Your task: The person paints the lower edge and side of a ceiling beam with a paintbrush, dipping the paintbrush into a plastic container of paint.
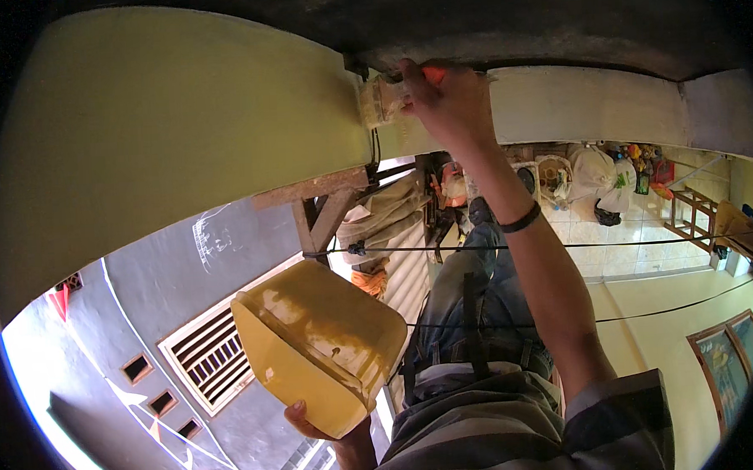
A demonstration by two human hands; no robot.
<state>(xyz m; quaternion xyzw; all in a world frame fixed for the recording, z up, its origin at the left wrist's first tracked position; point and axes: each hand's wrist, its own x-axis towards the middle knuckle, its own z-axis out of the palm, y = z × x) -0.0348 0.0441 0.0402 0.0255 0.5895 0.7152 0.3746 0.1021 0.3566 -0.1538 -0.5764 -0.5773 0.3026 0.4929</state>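
Note:
High up at the top centre, my right hand (455, 105) is closed around a wide paintbrush (381, 102), whose orange handle shows between the fingers. Its pale, worn bristle end meets the edge of the pale beam where it joins the large yellow-green panel (186, 109). Lower down, to the left of my body, my left hand (305, 419) grips the lower rim of a yellow plastic container (314, 338). That container is tilted, with wet-looking streaks of paint on it. My left thumb lies on its near face; the other fingers are hidden behind it.
A wooden bracket (320, 204) and dark cables sit below the beam (589, 104). Black lines cross in front of my legs (463, 298). Far below are corrugated sheets, bags, a wooden stool (691, 213) and a tiled floor. A grey wall with a barred window (218, 351) stands left.

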